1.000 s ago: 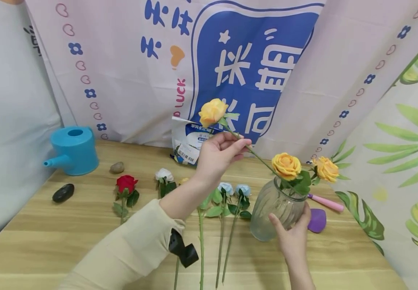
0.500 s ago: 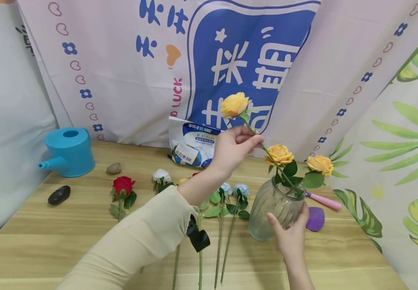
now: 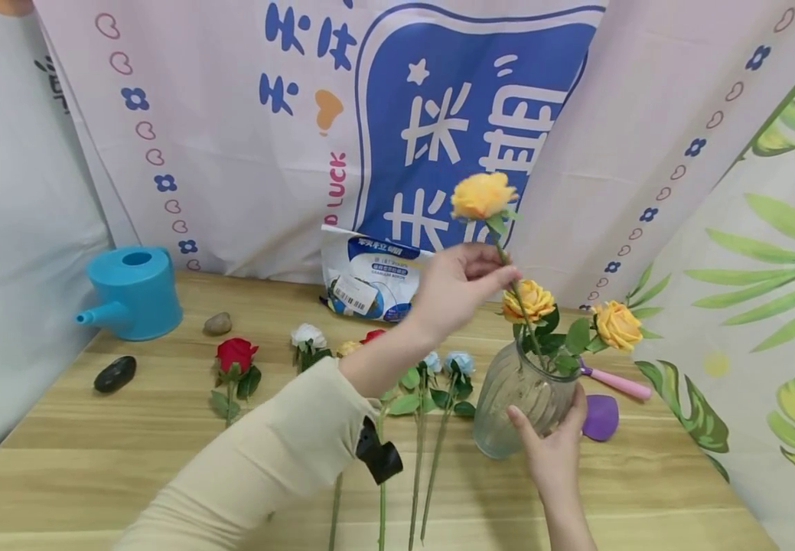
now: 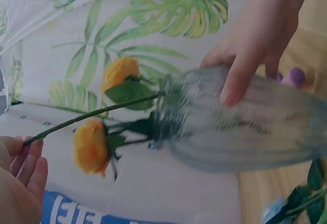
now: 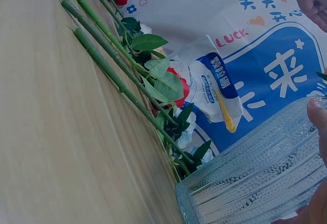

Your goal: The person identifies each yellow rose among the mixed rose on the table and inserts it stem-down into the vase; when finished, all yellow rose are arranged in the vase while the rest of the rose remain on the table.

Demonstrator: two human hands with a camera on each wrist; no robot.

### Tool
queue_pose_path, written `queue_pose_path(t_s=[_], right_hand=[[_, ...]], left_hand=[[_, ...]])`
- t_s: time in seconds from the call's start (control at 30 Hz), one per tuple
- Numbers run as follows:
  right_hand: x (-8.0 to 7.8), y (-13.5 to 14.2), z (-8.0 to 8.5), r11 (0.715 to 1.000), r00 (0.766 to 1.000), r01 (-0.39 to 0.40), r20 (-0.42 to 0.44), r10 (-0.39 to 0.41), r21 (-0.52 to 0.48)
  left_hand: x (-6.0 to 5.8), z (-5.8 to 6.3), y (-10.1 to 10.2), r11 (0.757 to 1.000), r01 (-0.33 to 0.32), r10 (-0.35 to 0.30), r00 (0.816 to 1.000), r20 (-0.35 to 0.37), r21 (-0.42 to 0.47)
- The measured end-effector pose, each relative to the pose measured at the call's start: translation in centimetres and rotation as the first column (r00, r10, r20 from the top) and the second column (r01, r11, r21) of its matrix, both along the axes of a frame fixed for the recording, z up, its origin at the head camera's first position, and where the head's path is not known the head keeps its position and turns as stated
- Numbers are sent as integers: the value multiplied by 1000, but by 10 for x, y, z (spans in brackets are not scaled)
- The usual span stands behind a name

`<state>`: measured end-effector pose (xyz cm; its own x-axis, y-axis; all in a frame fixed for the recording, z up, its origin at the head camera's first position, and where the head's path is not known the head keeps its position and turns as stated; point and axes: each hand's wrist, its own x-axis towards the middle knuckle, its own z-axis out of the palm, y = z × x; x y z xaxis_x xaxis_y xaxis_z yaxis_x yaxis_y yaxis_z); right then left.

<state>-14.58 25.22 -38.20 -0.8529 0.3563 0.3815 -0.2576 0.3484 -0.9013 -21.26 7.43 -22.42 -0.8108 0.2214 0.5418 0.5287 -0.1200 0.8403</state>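
Below and right of the left hand [image 3: 462,283], two yellow roses [image 3: 619,325] are crowding the mouth of the glass vase [image 3: 496,409]; a pouch [image 3: 376,272] is standing beyond its wrist. A purple blade [image 3: 601,418] is lying just right of the right hand [image 3: 557,448]. Left of that hand, bare desk [image 3: 496,505] is leaving passage up to the blue roses [image 3: 461,363].

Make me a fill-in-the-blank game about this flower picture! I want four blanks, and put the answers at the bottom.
1. The left grip holds a rose coloured ____.
2. The right grip holds a glass vase that has, besides that rose, ____ others in it.
3. The watering can is coloured ____.
4. The darker stone is coloured ____.

Missing words: yellow; two; blue; black.
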Motion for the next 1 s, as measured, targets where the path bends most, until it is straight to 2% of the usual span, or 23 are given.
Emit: queue_pose_path(t_s=[0.07,0.13,0.2,0.3,0.43,0.53,0.7,0.8,0.87,1.0], right_hand=[[0,1,0,1000,1000,-3,5,3,-3],[0,1,-1,1000,1000,-8,11,8,-7],[0,1,-1,1000,1000,-10,13,10,-10],[1,1,-1,1000,1000,-14,21,14,-2],[0,0,0,1000,1000,-21,20,20,11],[0,0,1,1000,1000,-24,17,23,17],[1,0,3,999,999,-29,30,28,19],[1,2,3,999,998,-43,46,42,9],[1,3,2,999,997,-51,51,51,2],[1,5,3,999,997,-50,52,50,-8]], left_hand=[[5,-5,11,999,28,-29,999,-14,-42],[9,-10,21,994,40,-46,997,-58,-100],[13,-14,30,985,28,-48,992,-115,-173],[16,-17,40,958,-12,-36,986,-161,-288],[14,-19,47,900,-58,-13,987,-160,-432],[12,-23,50,855,-66,-20,987,-160,-514],[12,-29,52,766,-125,-48,967,-249,-631],[14,-31,52,731,-153,-56,958,-282,-665],[16,-32,50,725,-152,-59,958,-281,-672],[20,-33,42,747,-98,-63,974,-217,-657]])
